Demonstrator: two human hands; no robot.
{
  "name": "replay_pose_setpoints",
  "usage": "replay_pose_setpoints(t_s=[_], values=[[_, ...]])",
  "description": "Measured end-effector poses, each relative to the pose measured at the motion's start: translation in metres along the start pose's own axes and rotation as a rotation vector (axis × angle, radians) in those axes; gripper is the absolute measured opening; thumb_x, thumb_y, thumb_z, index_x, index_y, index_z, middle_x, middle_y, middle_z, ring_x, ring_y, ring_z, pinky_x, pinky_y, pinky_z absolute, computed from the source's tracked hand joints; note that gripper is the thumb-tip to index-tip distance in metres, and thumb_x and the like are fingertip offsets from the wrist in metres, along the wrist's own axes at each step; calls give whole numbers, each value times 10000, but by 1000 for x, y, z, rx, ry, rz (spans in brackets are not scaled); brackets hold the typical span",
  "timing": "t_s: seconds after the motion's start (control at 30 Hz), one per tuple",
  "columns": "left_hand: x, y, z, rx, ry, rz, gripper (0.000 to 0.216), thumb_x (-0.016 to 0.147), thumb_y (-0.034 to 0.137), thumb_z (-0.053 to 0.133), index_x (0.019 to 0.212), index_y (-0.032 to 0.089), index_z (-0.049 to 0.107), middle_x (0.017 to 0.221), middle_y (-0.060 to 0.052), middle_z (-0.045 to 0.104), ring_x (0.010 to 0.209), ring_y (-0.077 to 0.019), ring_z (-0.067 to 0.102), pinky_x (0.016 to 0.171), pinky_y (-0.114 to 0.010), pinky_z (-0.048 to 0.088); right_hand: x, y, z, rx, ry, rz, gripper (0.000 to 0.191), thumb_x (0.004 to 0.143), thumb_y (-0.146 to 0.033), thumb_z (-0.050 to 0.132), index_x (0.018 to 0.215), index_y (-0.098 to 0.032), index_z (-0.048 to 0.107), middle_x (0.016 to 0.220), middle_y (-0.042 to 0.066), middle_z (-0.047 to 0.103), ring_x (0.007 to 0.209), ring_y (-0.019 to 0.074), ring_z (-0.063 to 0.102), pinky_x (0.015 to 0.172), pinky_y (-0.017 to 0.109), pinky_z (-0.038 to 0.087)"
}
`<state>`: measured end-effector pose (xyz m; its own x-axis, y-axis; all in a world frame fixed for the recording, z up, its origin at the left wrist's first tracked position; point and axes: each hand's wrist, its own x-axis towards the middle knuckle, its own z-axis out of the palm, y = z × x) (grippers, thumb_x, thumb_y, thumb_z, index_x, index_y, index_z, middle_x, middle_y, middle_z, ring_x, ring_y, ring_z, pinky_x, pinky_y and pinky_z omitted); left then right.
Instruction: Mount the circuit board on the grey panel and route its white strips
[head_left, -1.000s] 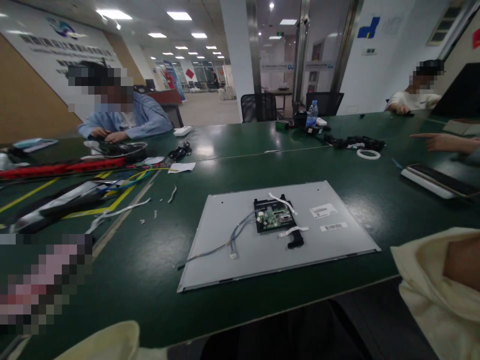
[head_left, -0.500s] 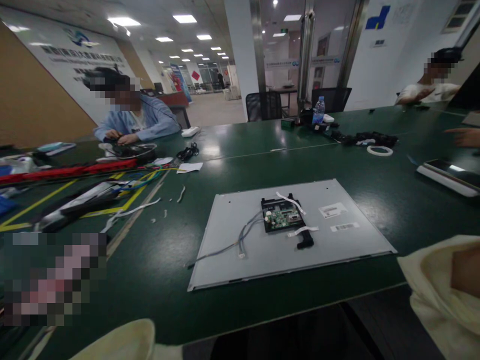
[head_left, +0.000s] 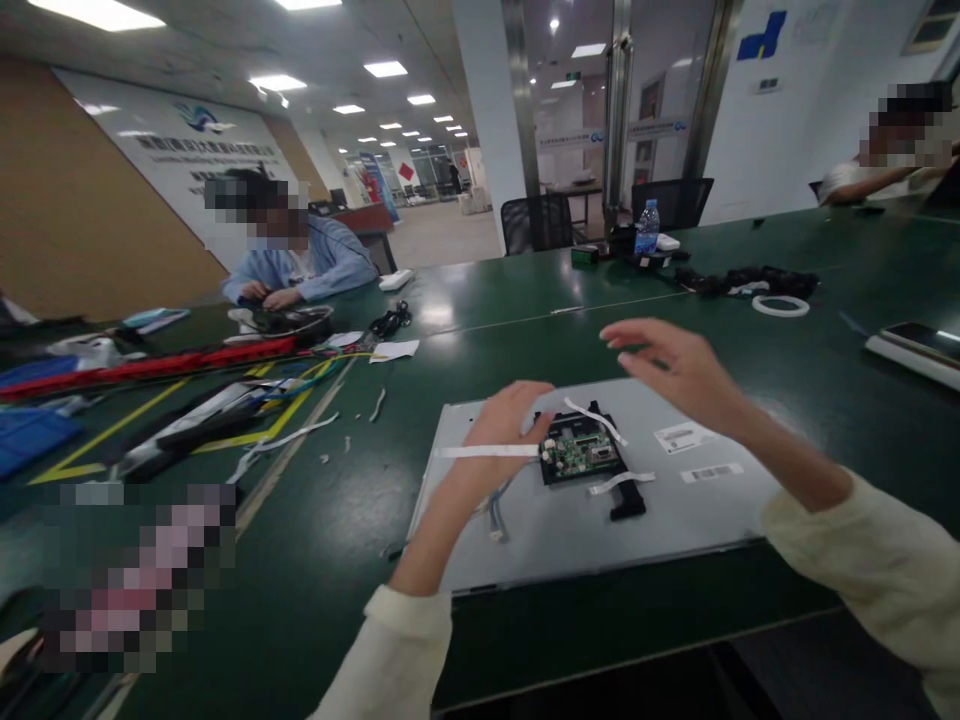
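My left hand [head_left: 502,420]: above the left part of the panel, fingers loosely bent, with a white strip [head_left: 487,452] running across it near the thumb (whether I pinch it or it merely clings to me, I cannot tell).
My right hand [head_left: 667,365]: open and holding nothing, raised by the panel's far edge, thumb and fingers curved and apart.
Silver panel [head_left: 562,540]: flat on the green table [head_left: 525,640] in front of me, partly behind my left hand and forearm.
Circuit board [head_left: 577,457]: on the middle of the panel, just right of my left fingers, with a black bracket [head_left: 628,498] reaching out at its near right corner.
Tape: one short white piece [head_left: 596,421] over the far right part of the board, another [head_left: 622,483] across the bracket.
Grey cables [head_left: 493,515]: on the panel beside my left wrist, partly hidden by it, a white plug at one end.
Labels: two white stickers [head_left: 686,437] at the panel's right side.
Far side: a water bottle [head_left: 646,228], a white ring [head_left: 780,306] near dark cables, and a co-worker [head_left: 322,260] in a blue top seated at the left.
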<state>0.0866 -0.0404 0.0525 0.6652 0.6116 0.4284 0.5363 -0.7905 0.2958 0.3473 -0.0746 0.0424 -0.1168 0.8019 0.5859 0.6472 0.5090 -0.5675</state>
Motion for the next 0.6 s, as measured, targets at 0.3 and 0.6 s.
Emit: replay_pose_setpoints(t_s=[0.3,0.6], values=[[-13,-32,76,105,-265,-160,549,931,503,394,1378,184,403,1473,-143,372,1367,-291,334,1113,-480,292,-30,86,66,-191,-158,155,371,907,-323,463,1229,-180,577,1319,112,538,1242,212,488,1078,403,365],[-20,-39,74,32,-312,-178,590,935,570,320,1405,216,363,1532,-122,277,1411,-276,262,1148,-472,229,-31,75,65,-172,-301,95,475,944,-466,383,1337,-221,489,1352,77,528,1262,211,470,1089,407,356]])
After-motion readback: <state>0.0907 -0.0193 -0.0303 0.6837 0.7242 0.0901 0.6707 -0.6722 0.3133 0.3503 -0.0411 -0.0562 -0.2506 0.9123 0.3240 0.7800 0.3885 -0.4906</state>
